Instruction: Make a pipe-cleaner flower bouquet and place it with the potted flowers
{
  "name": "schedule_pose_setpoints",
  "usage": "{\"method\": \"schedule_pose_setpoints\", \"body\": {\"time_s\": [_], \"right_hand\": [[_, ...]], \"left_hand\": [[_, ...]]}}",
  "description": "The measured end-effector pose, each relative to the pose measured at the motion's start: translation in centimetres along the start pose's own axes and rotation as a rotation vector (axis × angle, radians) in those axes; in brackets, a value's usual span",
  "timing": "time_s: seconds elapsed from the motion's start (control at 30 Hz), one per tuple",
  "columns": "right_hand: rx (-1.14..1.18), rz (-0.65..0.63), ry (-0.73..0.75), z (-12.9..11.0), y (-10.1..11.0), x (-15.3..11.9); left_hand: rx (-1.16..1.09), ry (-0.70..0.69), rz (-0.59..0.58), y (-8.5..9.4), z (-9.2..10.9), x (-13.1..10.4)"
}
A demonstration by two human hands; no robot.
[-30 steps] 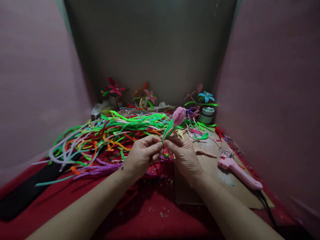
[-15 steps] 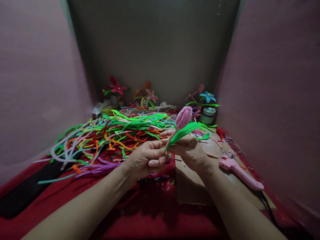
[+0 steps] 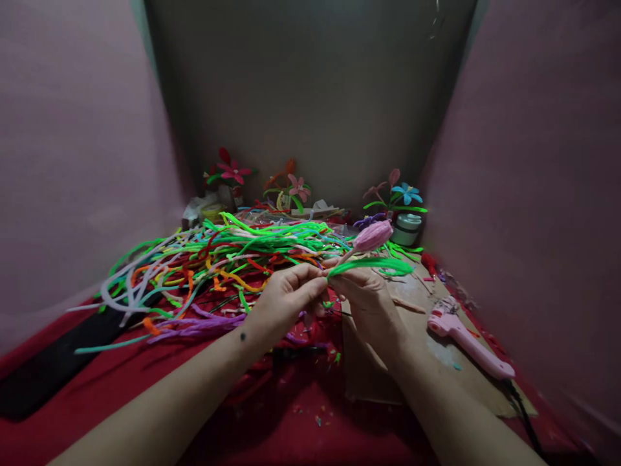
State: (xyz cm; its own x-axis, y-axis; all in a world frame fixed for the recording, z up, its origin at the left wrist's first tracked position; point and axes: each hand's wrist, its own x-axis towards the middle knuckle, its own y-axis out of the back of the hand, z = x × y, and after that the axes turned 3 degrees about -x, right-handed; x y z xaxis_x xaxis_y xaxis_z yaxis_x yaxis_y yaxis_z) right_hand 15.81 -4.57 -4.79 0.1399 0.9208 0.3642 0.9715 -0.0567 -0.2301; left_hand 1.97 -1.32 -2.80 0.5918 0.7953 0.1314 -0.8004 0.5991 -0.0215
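A pipe-cleaner flower with a pink tulip-shaped bud point(image 3: 372, 237) is held between both hands, tilted over to the right. Its long green leaf point(image 3: 376, 265) points right, just under the bud. My left hand point(image 3: 295, 289) pinches the stem's lower end, thumb and fingers pressed together. My right hand point(image 3: 366, 294) is closed around the stem where the leaf joins it; the leaf and palm hide part of its fingers.
Loose coloured pipe cleaners point(image 3: 233, 252) lie heaped at the left and middle of the red cloth point(image 3: 291, 427). A pink glue gun point(image 3: 470, 336) rests on cardboard point(image 3: 378, 378) at the right. Finished flowers point(image 3: 233, 170) and a lidded jar point(image 3: 407, 228) stand at the back.
The flower has tipped from nearly upright to leaning right, its leaf now almost level. My left hand has turned at the wrist, and its fingers have shifted on the stem.
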Motion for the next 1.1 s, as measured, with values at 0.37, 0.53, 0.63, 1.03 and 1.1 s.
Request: {"method": "schedule_pose_setpoints", "body": {"time_s": [0.37,0.53,0.63,1.03,1.1], "right_hand": [[-0.124,0.072,0.117,-0.3,0.0,-0.4],[-0.224,-0.005,0.16,-1.1,0.6,-0.4],[-0.244,-0.065,0.195,-1.6,0.8,-0.4],[0.009,0.019,0.071,-0.2,0.2,-0.4],[0.008,0.094,0.076,0.3,-0.2,-0.5]], "left_hand": [[0.021,-0.11,0.003,0.1,0.0,0.1],[-0.231,0.098,-0.235,1.2,-0.3,0.6],[-0.385,0.175,-0.317,1.5,-0.9,0.7],[0.071,-0.156,-0.137,0.6,-0.7,0.3],[0.357,-0.364,0.067,0.3,-1.1,0.2]]}}
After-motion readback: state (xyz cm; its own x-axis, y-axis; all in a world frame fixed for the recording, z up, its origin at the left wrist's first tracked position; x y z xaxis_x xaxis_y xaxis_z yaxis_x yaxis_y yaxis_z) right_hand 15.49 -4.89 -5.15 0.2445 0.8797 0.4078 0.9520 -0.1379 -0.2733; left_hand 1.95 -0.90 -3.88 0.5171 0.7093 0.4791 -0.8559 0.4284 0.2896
